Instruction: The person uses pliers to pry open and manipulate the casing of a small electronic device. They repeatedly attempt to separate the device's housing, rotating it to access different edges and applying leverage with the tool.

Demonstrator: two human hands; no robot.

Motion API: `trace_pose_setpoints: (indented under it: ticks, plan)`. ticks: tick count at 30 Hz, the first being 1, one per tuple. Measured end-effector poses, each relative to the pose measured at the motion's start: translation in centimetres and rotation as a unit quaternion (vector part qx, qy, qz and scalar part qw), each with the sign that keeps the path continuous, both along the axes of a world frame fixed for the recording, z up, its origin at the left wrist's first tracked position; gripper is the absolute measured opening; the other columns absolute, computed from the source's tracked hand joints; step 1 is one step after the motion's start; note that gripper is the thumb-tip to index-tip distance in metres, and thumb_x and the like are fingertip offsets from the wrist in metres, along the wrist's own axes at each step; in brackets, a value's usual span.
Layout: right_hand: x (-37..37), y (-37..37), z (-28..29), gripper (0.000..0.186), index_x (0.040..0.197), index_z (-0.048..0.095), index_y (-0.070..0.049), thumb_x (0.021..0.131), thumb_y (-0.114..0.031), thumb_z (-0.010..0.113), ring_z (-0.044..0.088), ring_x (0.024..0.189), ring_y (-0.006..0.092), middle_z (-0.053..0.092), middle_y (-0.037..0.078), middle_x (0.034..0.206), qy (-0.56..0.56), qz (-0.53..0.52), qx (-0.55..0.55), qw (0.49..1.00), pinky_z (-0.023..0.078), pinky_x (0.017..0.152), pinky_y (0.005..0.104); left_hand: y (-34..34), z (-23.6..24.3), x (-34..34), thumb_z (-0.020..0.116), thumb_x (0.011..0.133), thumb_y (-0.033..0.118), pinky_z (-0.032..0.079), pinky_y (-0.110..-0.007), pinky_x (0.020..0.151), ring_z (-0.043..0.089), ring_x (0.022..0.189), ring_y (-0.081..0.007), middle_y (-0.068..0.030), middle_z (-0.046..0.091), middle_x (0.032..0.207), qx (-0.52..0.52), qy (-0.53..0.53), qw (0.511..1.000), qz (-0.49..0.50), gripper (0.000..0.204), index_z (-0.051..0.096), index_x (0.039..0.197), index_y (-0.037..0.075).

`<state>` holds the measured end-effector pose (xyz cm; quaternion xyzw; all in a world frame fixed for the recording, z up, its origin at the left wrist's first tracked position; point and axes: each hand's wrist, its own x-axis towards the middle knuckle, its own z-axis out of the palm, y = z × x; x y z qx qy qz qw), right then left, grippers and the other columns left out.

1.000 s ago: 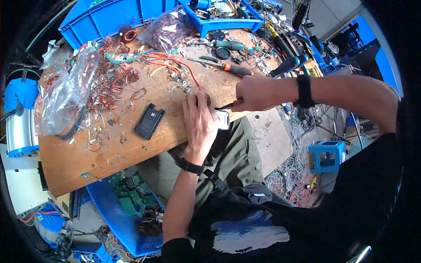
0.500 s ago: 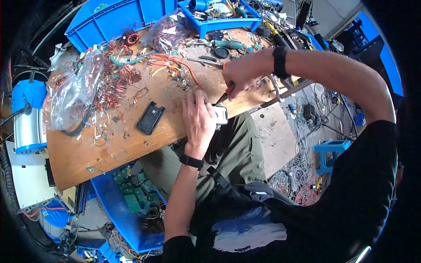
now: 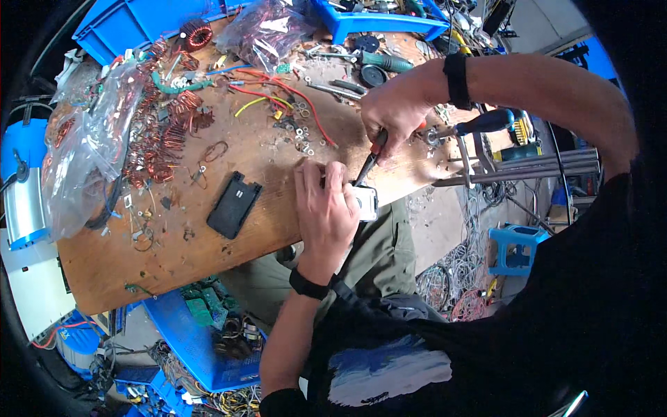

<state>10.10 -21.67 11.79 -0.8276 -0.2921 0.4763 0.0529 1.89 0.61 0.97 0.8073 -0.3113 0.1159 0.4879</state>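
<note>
My left hand [image 3: 326, 212] is closed over a small white, dark-edged rectangular device [image 3: 367, 204] at the table's near edge; its fingers hide much of the device. In my right hand [image 3: 394, 121] are red-handled pliers [image 3: 366, 169], gripped from above. Their dark tip points down and meets the device's upper edge beside my left fingers; whether the jaws are closed on anything cannot be made out. A black plastic cover [image 3: 235, 206] lies on the wooden table [image 3: 278, 149], left of my left hand.
Copper coils [image 3: 167, 139] and a clear plastic bag [image 3: 94, 153] cover the table's left side. Beyond my hands are red wires [image 3: 306, 104], scattered washers and a green-handled screwdriver [image 3: 386, 62]. A blue-handled tool [image 3: 486, 121] sits right. Below are a blue bin [image 3: 180, 333] and a blue stool [image 3: 515, 250].
The view has shifted and come nearer the table. My right hand has turned and opened up its view, showing more of the pliers; my left hand still holds the device.
</note>
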Motion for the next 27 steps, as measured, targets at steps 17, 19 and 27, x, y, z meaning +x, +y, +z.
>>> trace_pose_setpoints:
  ticks: [17, 19, 27]
  plan:
    - [-3.7, 3.8, 4.5, 0.052, 0.074, 0.067, 0.005, 0.096, -0.042, 0.07, 0.066, 0.053, 0.0197, 0.067, 0.011, 0.064, -0.033, -0.08, -0.133, 0.987, 0.056, 0.047, 0.0362, 0.6, 0.5, -0.3, 0.056, 0.087, 0.003, 0.041, -0.054, 0.087, 0.054, 0.096, -0.0407, -0.0191, 0.054, 0.098, 0.015, 0.008, 1.0, 0.013, 0.013, 0.053, 0.099, 0.002]
    - [-6.4, 4.7, 4.5, 0.048, 0.075, 0.069, 0.005, 0.097, -0.037, 0.068, 0.067, 0.055, 0.0222, 0.068, 0.012, 0.066, -0.097, -0.09, -0.142, 0.981, 0.057, 0.049, 0.0372, 0.2, -0.6, -0.5, 0.057, 0.088, 0.005, 0.04, -0.056, 0.088, 0.054, 0.098, -0.0421, -0.0213, 0.056, 0.103, 0.032, -0.053, 0.997, 0.053, 0.015, 0.054, 0.102, 0.001]
    - [-19.2, 7.2, 4.5, 0.015, 0.085, 0.068, 0.005, 0.087, -0.009, 0.061, 0.074, 0.075, 0.0344, 0.071, 0.019, 0.076, -0.423, -0.101, -0.074, 0.897, 0.06, 0.066, 0.0427, 1.2, 1.2, -1.4, 0.06, 0.092, 0.014, 0.041, -0.054, 0.095, 0.053, 0.1, -0.0416, -0.0216, 0.057, 0.102, 0.097, -0.12, 0.984, 0.09, 0.027, 0.057, 0.112, -0.004]
